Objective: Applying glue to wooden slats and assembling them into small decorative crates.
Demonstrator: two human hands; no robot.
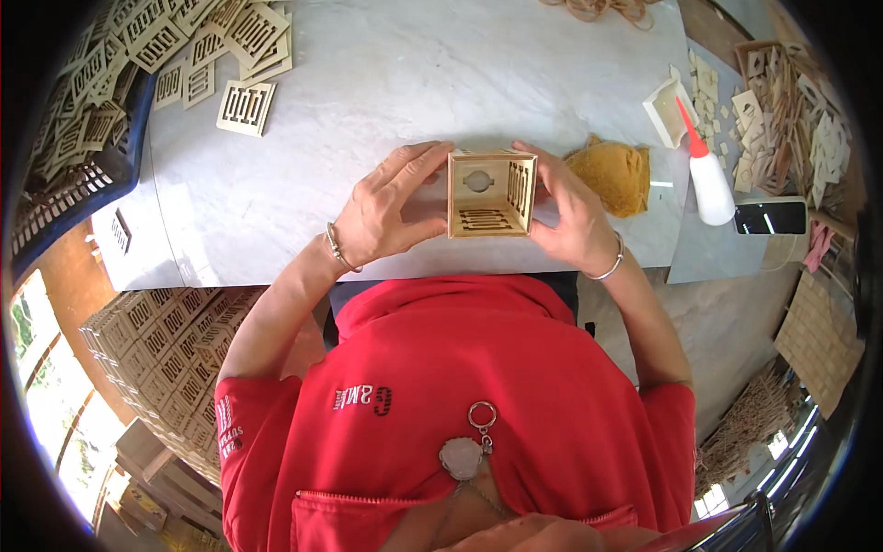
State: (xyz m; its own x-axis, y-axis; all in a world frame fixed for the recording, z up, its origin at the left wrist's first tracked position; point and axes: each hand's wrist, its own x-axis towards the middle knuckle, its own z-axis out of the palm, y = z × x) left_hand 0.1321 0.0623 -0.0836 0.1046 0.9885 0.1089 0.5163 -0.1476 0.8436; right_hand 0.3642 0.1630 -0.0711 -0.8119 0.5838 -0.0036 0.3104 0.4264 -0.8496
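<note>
A slotted wooden box is held over the middle of the near edge of the table, its open end turned up; whether its base is resting on the tabletop cannot be told. It is grasped from both sides: the fingertips and thumb of the left hand are set at its left corners, and those of the right hand at its right corners. The step in hand is judged to be the steadying or checking of joined walls. For the next move, even pressure and square corners seem to be called for, with neither side pushed out of line. A yellow-brown pad is placed just beside the right hand, and a white bottle with a red nozzle is laid toward the table's right edge. Near the far-left corner, a loose panel is left ungrasped.
</note>
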